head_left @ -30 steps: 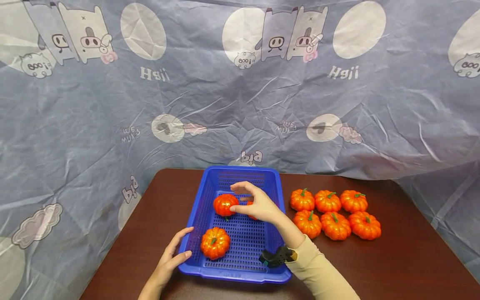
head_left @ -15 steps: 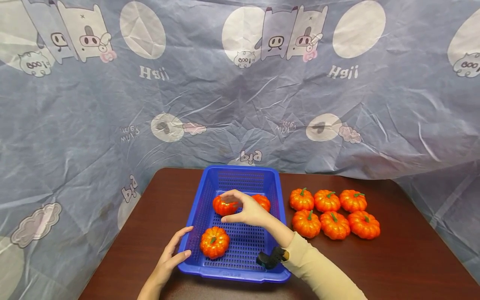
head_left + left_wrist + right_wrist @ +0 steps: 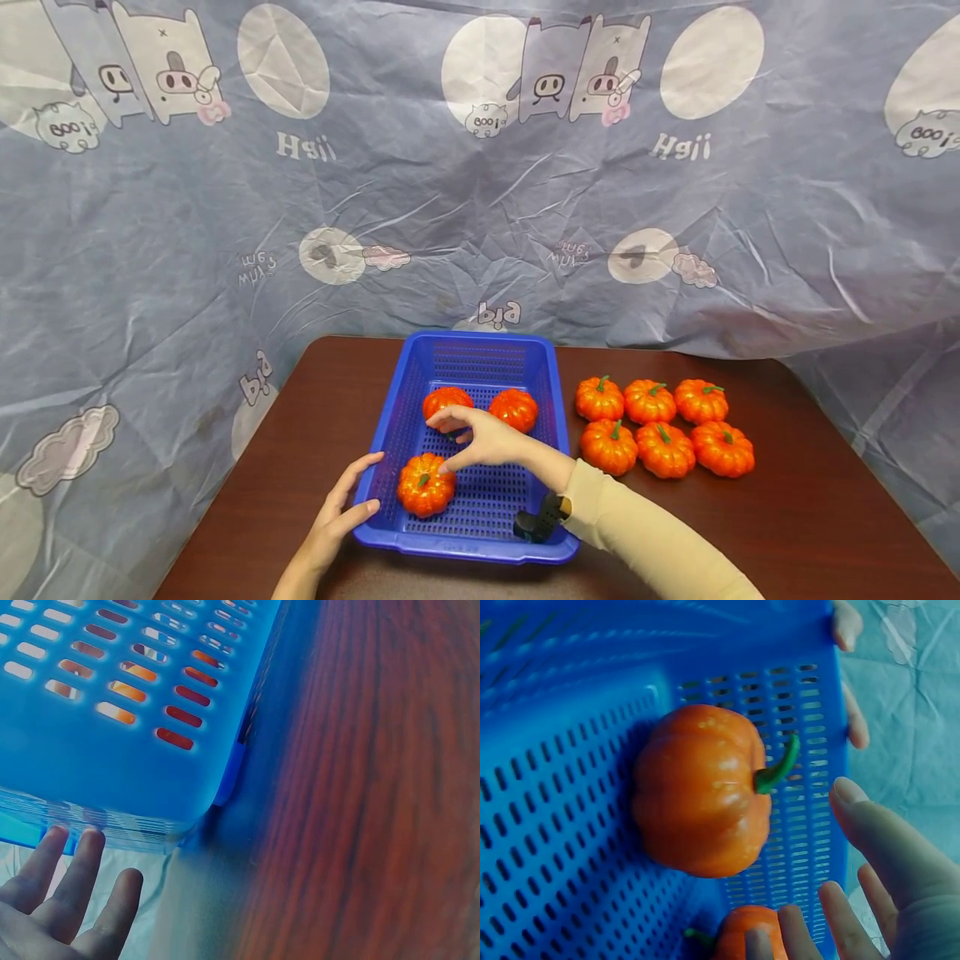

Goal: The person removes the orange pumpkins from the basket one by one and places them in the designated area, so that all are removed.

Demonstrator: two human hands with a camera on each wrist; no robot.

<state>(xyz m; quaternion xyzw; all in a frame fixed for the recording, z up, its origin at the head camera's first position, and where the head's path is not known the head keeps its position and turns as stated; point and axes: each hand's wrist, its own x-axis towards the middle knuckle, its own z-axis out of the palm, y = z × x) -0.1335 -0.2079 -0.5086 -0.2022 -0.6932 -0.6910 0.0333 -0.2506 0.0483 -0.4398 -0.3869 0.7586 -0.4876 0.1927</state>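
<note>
A blue perforated plastic basket [image 3: 465, 547] holds 3 small orange pumpkins: one at front left [image 3: 424, 490], one at back left [image 3: 446, 402] and one at back right [image 3: 514, 411]. My right hand [image 3: 483, 439] hovers inside it with thumb and fingers apart, gripping nothing. Its thumb overlaps the edge of the front pumpkin in the head view, and its fingers partly cover the back-left one. In the right wrist view, a green-stemmed pumpkin [image 3: 701, 795] lies left of the thumb. My left hand [image 3: 330, 517] touches the basket's left side, fingers extended, fingertips at the rim.
Right of the basket, several more pumpkins [image 3: 665, 450] stand in two rows on the dark brown table [image 3: 810, 525]. A grey-blue printed cloth [image 3: 465, 183] hangs behind and at the sides. A black wrist camera [image 3: 542, 518] on my right wrist overlaps the basket's front right corner.
My right hand has drawn back from beside the back pumpkins toward the front-left one, uncovering the back-right pumpkin. My left hand has stayed at the basket's side.
</note>
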